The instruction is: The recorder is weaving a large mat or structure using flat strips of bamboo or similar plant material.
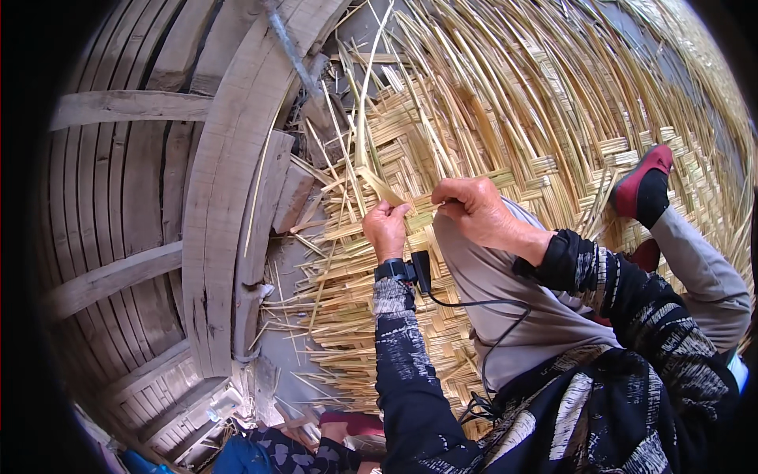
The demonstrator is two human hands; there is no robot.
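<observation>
Lap and knee: a light grey trousered knee (474, 292) rises over the near part of the mat, below and to the right of the hands; a thin black cord (505, 322) crosses the thigh.
Left wrist: a black strapped device (395, 271) sits just behind the hand.
Right hand: the right hand (482, 217) is above the knee, fingers curled in and thumb against them; whether anything thin is pinched there I cannot tell.
Left hand: the left hand (386, 231) is at the mat's left edge, thumb and fingers closed on the lower end of the strip.
Gap between hands: small; they are side by side, not touching.
Strip: a pale yellow, flat reed strip (380, 187) lies just beyond the left fingertips, near the mat's left edge. The left hand is the nearer one; the right is across to its right and seems clear of it.
Long axis: the broad gripped part slants from far left down toward the gap between the hands; from its far end a narrow length appears to run away toward the mat's far left corner.
Mat: a straw-coloured woven reed mat (399, 118) lies beneath, its left edge ragged with loose ends.
Far side: long unwoven reeds (505, 87) fan outward.
Beyond the left edge: a weathered grey-brown timber beam (221, 158).
</observation>
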